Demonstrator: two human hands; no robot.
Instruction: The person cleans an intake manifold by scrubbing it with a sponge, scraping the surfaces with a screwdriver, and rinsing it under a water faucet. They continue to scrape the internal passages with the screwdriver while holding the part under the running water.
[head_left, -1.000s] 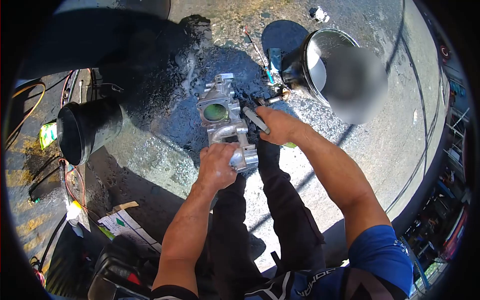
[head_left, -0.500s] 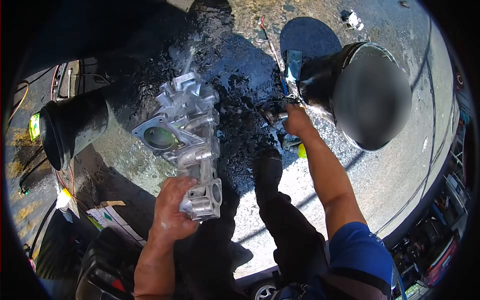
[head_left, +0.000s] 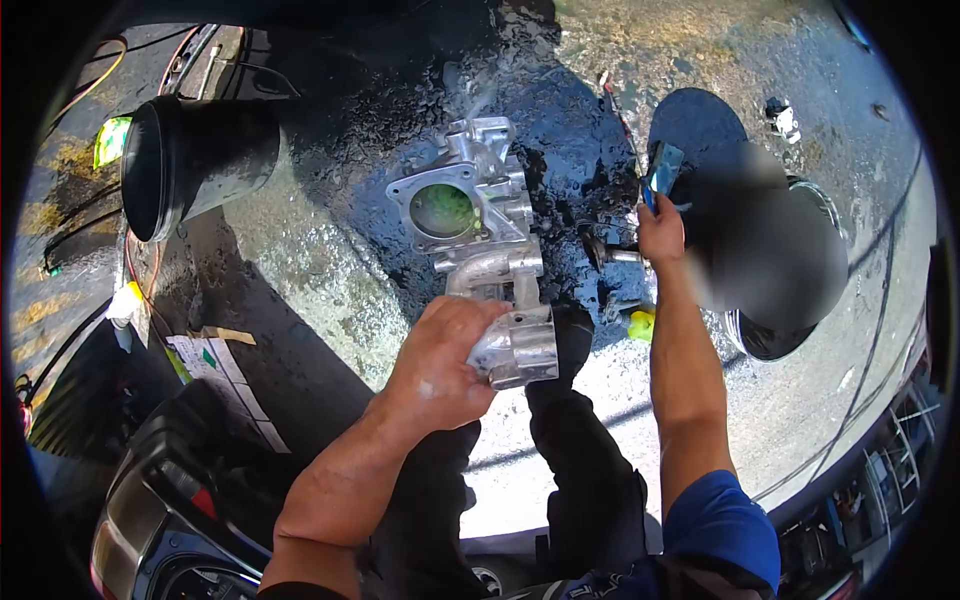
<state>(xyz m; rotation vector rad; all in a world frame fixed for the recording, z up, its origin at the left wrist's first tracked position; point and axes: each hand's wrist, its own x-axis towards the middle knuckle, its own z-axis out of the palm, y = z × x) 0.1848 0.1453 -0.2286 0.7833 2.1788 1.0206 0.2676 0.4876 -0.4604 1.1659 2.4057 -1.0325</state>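
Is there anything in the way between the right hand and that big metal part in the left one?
Nothing visible blocks the straight path from the right hand to the metal part in the left hand. A shiny metal shaft shows near that path, but it seems to lie lower, on the ground.

no readable text, labels, or numbers
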